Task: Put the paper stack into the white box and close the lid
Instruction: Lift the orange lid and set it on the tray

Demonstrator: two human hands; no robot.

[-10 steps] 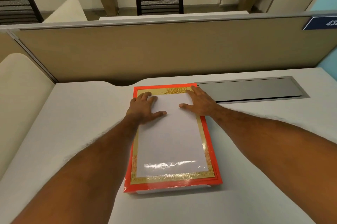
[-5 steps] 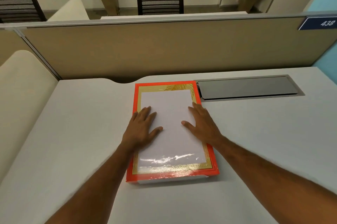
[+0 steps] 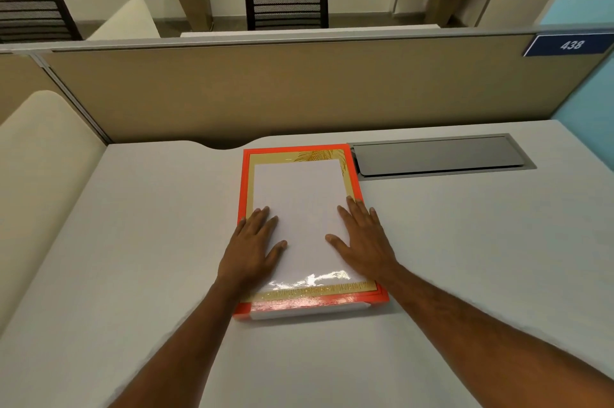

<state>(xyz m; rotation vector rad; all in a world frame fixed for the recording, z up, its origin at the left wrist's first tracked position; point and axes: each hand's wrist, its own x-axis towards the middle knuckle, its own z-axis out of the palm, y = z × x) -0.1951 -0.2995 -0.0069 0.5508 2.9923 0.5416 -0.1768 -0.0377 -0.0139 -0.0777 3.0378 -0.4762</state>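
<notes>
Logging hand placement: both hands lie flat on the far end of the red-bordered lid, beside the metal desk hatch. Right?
Not quite. The head view shows the left hand and right hand flat on the lid's near end; the hatch sits by the far end.

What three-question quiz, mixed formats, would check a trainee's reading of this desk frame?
1. True or false: both hands rest flat on the lid.
2. Which lies right of the box: A) grey cable hatch B) keyboard C) mug?
3. Fill in: the partition sign reads ___.

Key: 1 true, the left hand and right hand lie palms down; 2 A; 3 438.
</notes>
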